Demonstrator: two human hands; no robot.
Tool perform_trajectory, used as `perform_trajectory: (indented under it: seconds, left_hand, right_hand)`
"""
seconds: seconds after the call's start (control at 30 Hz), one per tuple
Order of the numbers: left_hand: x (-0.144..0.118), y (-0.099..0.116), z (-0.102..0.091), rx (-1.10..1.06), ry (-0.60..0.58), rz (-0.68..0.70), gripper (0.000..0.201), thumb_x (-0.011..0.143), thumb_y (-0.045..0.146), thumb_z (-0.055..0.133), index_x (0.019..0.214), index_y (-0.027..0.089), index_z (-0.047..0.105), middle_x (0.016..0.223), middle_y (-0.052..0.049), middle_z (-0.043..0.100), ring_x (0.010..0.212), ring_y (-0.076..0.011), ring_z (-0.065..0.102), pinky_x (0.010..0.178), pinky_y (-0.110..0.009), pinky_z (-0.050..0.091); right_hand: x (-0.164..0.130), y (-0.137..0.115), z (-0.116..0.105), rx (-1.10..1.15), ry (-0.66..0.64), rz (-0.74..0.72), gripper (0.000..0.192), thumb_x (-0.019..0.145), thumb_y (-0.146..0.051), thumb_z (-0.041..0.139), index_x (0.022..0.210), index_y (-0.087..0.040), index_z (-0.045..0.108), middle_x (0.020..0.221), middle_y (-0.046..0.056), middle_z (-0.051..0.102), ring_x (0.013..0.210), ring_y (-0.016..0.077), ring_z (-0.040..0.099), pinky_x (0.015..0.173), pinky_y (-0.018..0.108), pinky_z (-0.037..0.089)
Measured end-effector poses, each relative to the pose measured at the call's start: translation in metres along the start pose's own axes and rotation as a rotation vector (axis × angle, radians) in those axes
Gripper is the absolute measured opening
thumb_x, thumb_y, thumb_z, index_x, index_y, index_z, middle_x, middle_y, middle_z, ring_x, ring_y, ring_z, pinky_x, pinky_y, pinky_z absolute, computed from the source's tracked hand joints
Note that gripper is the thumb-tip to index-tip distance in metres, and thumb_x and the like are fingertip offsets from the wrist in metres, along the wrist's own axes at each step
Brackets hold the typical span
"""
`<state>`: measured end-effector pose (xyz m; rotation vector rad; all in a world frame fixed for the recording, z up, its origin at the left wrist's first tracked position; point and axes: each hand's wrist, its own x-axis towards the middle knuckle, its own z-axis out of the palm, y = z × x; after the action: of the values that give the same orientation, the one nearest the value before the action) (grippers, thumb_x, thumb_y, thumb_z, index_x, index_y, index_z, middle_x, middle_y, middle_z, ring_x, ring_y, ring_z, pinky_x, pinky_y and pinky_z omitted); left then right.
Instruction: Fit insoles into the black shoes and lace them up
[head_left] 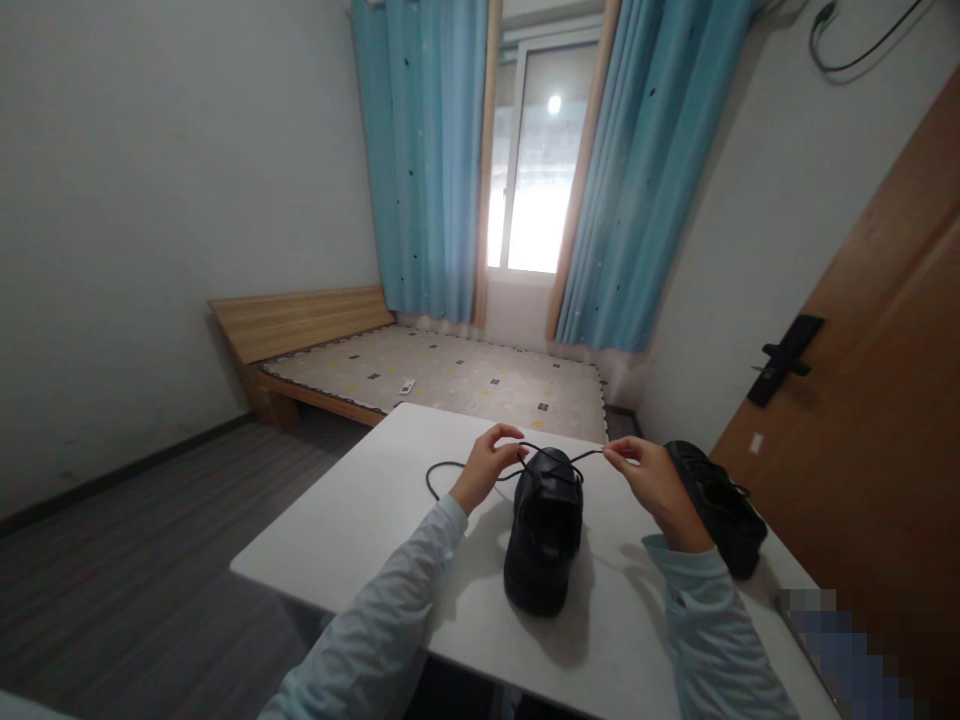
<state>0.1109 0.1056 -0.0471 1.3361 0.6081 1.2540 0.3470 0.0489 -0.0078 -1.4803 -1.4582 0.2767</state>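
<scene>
A black shoe (546, 540) stands upright on the white table (360, 510), its heel towards me and its toe pointing away. At the left of its laces, my left hand (489, 462) pinches a black shoelace between thumb and fingers; a loop of the lace (431, 478) lies out to the left on the table. On the other side, my right hand (641, 470) grips a lace end and holds it stretched away from the shoe. A second black shoe (720, 510) rests at the table's right side, partly behind my right hand and wrist.
Beyond the table is a bed (465, 375) with a patterned mattress and a small white object (407, 386) on it. Blue curtains (427, 160) frame a bright window (544, 160). A wooden door (862, 370) with a black handle (786, 360) stands close at the right.
</scene>
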Motion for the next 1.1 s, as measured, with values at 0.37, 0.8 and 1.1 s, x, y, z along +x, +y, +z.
perform_trajectory:
  seconds: [0.37, 0.8, 1.1]
  left_hand:
    - [0.0, -0.005, -0.003, 0.632, -0.116, 0.26, 0.018, 0.077, 0.022, 0.058, 0.094, 0.017, 0.06, 0.099, -0.004, 0.057, 0.068, -0.0079, 0.058, 0.069, -0.023, 0.05]
    - [-0.016, 0.033, 0.024, 0.747, -0.334, 0.455, 0.02, 0.081, 0.016, 0.049, 0.091, 0.017, 0.066, 0.088, -0.006, 0.064, 0.085, -0.0156, 0.057, 0.08, -0.027, 0.046]
    - [-0.013, 0.033, 0.049, 0.968, -0.674, 0.599, 0.041, 0.072, 0.005, 0.049, 0.107, 0.02, 0.064, 0.111, -0.006, 0.065, 0.103, -0.0187, 0.058, 0.096, -0.032, 0.042]
  right_hand:
    - [0.0, 0.0, -0.024, 0.29, 0.151, 0.07, 0.035, 0.058, -0.048, 0.072, 0.068, -0.016, 0.063, 0.067, 0.004, 0.065, 0.063, 0.0171, 0.061, 0.064, 0.032, 0.051]
    - [-0.001, 0.007, -0.026, 0.609, 0.311, 0.099, 0.031, 0.062, -0.041, 0.074, 0.076, -0.016, 0.061, 0.067, 0.0, 0.064, 0.063, 0.0122, 0.062, 0.066, 0.028, 0.053]
    - [-0.002, 0.001, -0.03, 0.662, 0.415, 0.031, 0.028, 0.064, -0.038, 0.074, 0.075, -0.016, 0.06, 0.067, 0.0, 0.063, 0.061, 0.0119, 0.062, 0.066, 0.029, 0.053]
